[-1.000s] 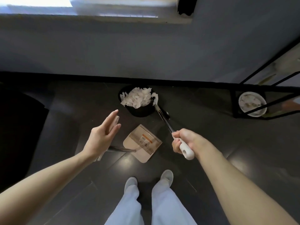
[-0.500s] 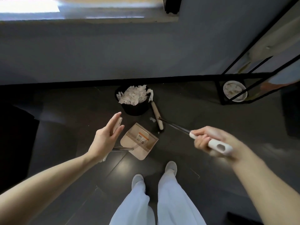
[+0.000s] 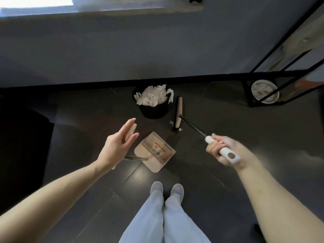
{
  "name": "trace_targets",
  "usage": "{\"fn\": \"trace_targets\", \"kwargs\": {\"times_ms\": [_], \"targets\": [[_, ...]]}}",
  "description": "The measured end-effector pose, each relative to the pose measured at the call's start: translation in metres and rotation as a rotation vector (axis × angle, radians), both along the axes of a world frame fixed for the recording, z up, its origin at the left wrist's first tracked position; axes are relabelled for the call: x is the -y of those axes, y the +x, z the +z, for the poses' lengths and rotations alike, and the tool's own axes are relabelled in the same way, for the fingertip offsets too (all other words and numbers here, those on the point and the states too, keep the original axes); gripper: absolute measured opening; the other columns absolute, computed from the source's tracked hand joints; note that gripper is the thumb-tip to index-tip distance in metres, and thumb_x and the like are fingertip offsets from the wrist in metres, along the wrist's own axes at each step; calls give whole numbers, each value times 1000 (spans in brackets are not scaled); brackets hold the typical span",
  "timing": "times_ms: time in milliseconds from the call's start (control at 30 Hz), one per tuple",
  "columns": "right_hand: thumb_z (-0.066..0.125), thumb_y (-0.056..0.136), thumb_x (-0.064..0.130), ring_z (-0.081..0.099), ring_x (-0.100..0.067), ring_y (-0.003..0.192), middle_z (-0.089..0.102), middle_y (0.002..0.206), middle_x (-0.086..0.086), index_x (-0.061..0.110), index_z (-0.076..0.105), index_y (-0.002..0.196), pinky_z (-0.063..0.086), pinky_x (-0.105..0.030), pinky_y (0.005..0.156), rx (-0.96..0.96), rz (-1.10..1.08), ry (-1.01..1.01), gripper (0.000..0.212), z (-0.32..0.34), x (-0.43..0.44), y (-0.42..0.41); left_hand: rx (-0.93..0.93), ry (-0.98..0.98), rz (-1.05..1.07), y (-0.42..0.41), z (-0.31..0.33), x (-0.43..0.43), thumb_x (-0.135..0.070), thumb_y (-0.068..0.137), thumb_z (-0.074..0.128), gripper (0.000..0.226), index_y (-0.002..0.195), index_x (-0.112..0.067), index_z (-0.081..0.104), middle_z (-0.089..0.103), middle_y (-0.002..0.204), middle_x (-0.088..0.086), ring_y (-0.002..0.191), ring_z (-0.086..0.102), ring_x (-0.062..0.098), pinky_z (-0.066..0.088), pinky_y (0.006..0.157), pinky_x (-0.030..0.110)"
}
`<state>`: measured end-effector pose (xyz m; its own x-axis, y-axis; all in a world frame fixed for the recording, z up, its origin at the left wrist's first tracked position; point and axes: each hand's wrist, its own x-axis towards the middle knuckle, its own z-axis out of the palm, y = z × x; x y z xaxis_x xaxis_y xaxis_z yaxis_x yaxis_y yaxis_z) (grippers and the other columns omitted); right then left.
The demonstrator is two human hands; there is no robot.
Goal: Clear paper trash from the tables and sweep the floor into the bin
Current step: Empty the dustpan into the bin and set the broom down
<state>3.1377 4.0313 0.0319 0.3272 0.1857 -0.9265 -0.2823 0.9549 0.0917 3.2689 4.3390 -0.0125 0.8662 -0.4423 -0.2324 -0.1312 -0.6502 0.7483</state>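
- White paper scraps (image 3: 171, 122) lie on the dark floor (image 3: 228, 130) just beside the broom head (image 3: 179, 112), right of the black bin (image 3: 154, 111), which is heaped with paper (image 3: 152, 97).
- My right hand (image 3: 222, 151) has its fingers clamped on the broom handle (image 3: 226, 153).
- My left hand (image 3: 117, 146) steadies the dustpan handle (image 3: 131, 134), fingers spread, only loosely on it.
- I'd draw the scraps with short, low strokes toward the dustpan (image 3: 155, 151), its lip pressed flat.

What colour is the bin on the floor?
Black bin, stuffed with white paper; seen in the head view.
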Motion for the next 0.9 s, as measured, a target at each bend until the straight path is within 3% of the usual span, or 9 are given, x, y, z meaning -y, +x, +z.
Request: {"fn": "trace_targets", "kwargs": {"times_ms": [100, 233, 267, 367, 467, 667, 733, 800, 900], "targets": [[45, 101, 22, 37, -6, 31, 35, 54, -1, 9, 39, 76, 32, -11, 30, 0, 10, 67, 29, -16, -10, 1, 53, 19, 24, 4, -1, 3, -57, 85, 49, 53, 136, -53, 36, 69, 106, 12, 87, 54, -17, 42, 59, 7], [47, 100, 22, 37, -10, 25, 37, 51, -4, 7, 40, 79, 32, -13, 27, -25, 74, 94, 27, -18, -30, -20, 48, -13, 45, 7, -3, -1, -61, 82, 49, 55, 135, -57, 34, 65, 121, -4, 101, 62, 10, 48, 76, 20], [48, 100, 23, 38, -10, 25, 38, 51, -5, 7, 40, 80, 33, -14, 26, -31, 84, 89, 26, -16, -35, -28, 37, -26, 43, 5, -4, -1, -59, 83, 51, 55, 135, -57, 34, 62, 124, -8, 104, 62, 11, 47, 80, 15], [51, 99, 25, 40, -10, 26, 39, 53, -5, 6, 41, 82, 34, -18, 24, -12, 131, 74, 28, -5, -47, -46, 14, -76, 32, 0, -4, -2, -57, 82, 56, 58, 136, -55, 34, 51, 127, -21, 113, 49, -9, 33, 81, -6], [52, 97, 24, 39, -10, 25, 38, 53, -4, 7, 39, 81, 33, -19, 23, -8, 129, 83, 26, 13, -53, -54, 3, -75, 17, -1, -7, -12, -42, 89, 62, 57, 136, -56, 32, 51, 130, -20, 112, 53, -3, 34, 76, -7], [53, 91, 21, 36, -8, 25, 37, 52, -3, 7, 39, 83, 31, -16, 23, 12, 96, 10, 21, 43, -95, -65, 29, -60, -97, 2, 0, -55, -28, 97, 54, 53, 139, -52, 32, 58, 131, 3, 98, 59, 9, 43, 77, 21], [49, 97, 26, 37, -8, 25, 37, 51, -3, 8, 38, 82, 30, -17, 22, 1, 89, -17, 25, 45, -116, -66, 15, -68, -125, 4, 3, -73, -28, 98, 52, 52, 140, -50, 32, 58, 130, 2, 98, 59, 9, 42, 75, 20], [47, 99, 28, 36, -8, 24, 37, 48, -3, 9, 40, 81, 29, -17, 22, -33, 158, -49, 27, 44, -136, -67, 14, -66, -155, 8, 5, -89, -28, 98, 52, 51, 140, -49, 33, 59, 123, -1, 84, 63, 5, 44, 65, 12], [47, 99, 13, 32, -4, 27, 34, 43, 0, 22, 50, 103, 24, -12, 23, -54, 320, -245, 10, 26, -172, -66, -18, -74, -219, 11, 8, -105, -27, 98, 52, 50, 139, -47, 36, 61, 109, -1, 58, 60, -4, 41, 46, 10]]}}
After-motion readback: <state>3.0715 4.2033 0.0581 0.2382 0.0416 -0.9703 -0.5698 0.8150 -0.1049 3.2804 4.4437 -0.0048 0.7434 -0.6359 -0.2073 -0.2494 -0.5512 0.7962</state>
